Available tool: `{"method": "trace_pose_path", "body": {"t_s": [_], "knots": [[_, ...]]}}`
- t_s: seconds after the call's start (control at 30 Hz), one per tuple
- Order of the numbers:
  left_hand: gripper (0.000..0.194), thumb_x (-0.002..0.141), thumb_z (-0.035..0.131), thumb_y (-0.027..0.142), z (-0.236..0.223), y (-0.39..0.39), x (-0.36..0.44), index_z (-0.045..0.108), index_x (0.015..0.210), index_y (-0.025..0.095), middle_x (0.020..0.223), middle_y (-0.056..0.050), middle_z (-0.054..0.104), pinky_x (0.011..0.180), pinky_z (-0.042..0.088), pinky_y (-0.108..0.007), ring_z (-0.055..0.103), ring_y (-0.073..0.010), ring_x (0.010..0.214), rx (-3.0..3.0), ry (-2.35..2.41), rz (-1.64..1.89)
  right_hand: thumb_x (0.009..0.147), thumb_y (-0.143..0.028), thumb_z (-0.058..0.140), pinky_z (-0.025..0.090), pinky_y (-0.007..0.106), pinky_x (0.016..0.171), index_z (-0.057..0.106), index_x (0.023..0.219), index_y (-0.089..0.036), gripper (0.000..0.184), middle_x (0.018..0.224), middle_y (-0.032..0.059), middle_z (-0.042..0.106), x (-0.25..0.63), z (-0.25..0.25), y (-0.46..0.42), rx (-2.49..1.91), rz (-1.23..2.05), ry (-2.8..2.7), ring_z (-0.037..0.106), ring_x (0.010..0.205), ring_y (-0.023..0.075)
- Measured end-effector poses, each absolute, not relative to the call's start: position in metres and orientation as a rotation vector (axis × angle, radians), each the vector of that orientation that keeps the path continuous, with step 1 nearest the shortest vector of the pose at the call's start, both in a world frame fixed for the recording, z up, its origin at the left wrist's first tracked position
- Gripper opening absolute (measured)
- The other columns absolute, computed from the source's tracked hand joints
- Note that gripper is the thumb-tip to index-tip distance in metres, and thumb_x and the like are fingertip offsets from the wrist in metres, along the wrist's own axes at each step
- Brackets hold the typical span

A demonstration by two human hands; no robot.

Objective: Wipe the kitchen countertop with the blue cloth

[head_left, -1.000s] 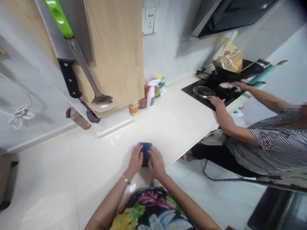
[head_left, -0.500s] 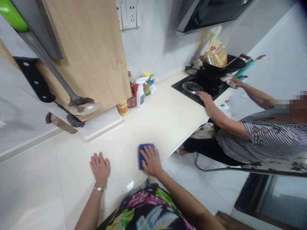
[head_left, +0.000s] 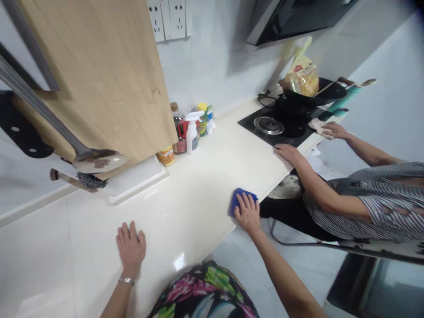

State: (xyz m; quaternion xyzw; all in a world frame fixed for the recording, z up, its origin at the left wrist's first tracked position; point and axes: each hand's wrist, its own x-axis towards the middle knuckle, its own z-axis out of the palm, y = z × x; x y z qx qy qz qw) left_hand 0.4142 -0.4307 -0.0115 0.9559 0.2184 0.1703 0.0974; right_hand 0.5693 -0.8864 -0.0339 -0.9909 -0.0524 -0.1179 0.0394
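Part of the blue cloth (head_left: 236, 199) is hidden under the right hand (head_left: 249, 214); the wearer's floral top (head_left: 202, 293) is cut off by the bottom edge; at left, the ladle (head_left: 94, 160) and the black knife handle (head_left: 21, 130) run out of frame; the wooden board (head_left: 109, 75) hides part of the orange tub (head_left: 166, 157); lettering on the spray bottle (head_left: 192, 134) is too small to read; the range hood (head_left: 298, 22) and sockets (head_left: 168, 20) are cropped above; the other person's head lies beyond the right edge.

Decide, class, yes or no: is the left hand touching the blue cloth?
No, the left hand lies on the counter, while the right hand rests on the cloth.
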Motion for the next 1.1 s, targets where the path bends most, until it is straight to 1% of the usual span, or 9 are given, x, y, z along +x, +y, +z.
{"method": "trace_pose_path", "body": {"t_s": [0.13,0.23,0.33,0.47,0.57,0.77,0.97,1.1], "knots": [[0.06,0.102,0.033,0.04,-0.015,-0.427,0.413,0.042,0.151,0.007,0.162,-0.025,0.031,0.122,0.022,-0.063,0.014,-0.0385,0.155,2.846,0.663,0.481,0.095,-0.035,0.035,0.019,0.06,0.12,0.039,0.152,-0.019,0.059,0.156,0.013,0.043,0.606,-0.038,-0.892,-3.051,-0.465,0.021,0.031,0.146,0.0335],[0.059,0.101,0.034,0.039,-0.019,-0.423,0.413,0.04,0.153,0.011,0.164,-0.022,0.029,0.123,0.021,-0.061,0.014,-0.0369,0.156,2.852,0.67,0.462,0.096,-0.034,0.034,0.019,0.064,0.119,0.038,0.152,-0.015,0.06,0.155,0.0183,0.043,0.632,-0.041,-0.879,-3.05,-0.528,0.138,0.032,0.145,0.0369],[0.06,0.101,0.035,0.039,-0.022,-0.42,0.412,0.039,0.154,0.011,0.165,-0.021,0.027,0.123,0.02,-0.061,0.013,-0.0368,0.156,2.865,0.672,0.448,0.096,-0.034,0.032,0.019,0.068,0.117,0.039,0.152,-0.013,0.06,0.155,0.021,0.042,0.659,-0.042,-0.856,-3.023,-0.537,0.222,0.032,0.145,0.0396],[0.06,0.101,0.036,0.037,-0.022,-0.419,0.411,0.034,0.157,0.016,0.165,-0.018,0.028,0.123,0.022,-0.061,0.013,-0.0355,0.156,2.869,0.671,0.443,0.096,-0.034,0.031,0.019,0.07,0.117,0.039,0.152,-0.012,0.06,0.156,0.021,0.04,0.699,-0.04,-0.821,-2.979,-0.478,0.177,0.03,0.146,0.041],[0.061,0.1,0.037,0.036,-0.021,-0.419,0.411,0.031,0.158,0.018,0.165,-0.018,0.028,0.123,0.023,-0.061,0.014,-0.0347,0.156,2.886,0.655,0.443,0.096,-0.034,0.031,0.018,0.071,0.117,0.038,0.152,-0.011,0.061,0.158,0.0215,0.038,0.726,-0.036,-0.794,-2.953,-0.424,0.082,0.028,0.147,0.0411],[0.063,0.099,0.039,0.034,-0.016,-0.421,0.41,0.025,0.161,0.023,0.167,-0.013,0.025,0.123,0.024,-0.06,0.016,-0.0327,0.156,2.889,0.659,0.447,0.096,-0.034,0.032,0.016,0.07,0.118,0.036,0.154,-0.012,0.062,0.159,0.0218,0.036,0.767,-0.027,-0.733,-2.949,-0.319,-0.07,0.026,0.148,0.0414],[0.063,0.099,0.04,0.034,-0.013,-0.422,0.409,0.029,0.159,0.022,0.167,-0.014,0.026,0.124,0.025,-0.06,0.017,-0.0329,0.156,2.867,0.693,0.394,0.096,-0.035,0.034,0.012,0.071,0.119,0.03,0.156,-0.012,0.065,0.162,0.0207,0.031,0.773,-0.019,-0.663,-2.96,-0.142,-0.241,0.024,0.149,0.0425],[0.063,0.098,0.04,0.035,-0.011,-0.422,0.409,0.029,0.159,0.024,0.167,-0.011,0.026,0.124,0.024,-0.059,0.018,-0.0316,0.156,2.852,0.722,0.37,0.095,-0.036,0.035,0.01,0.071,0.119,0.029,0.156,-0.012,0.066,0.162,0.0217,0.031,0.76,-0.018,-0.63,-2.894,-0.131,-0.452,0.024,0.15,0.0429]]}}
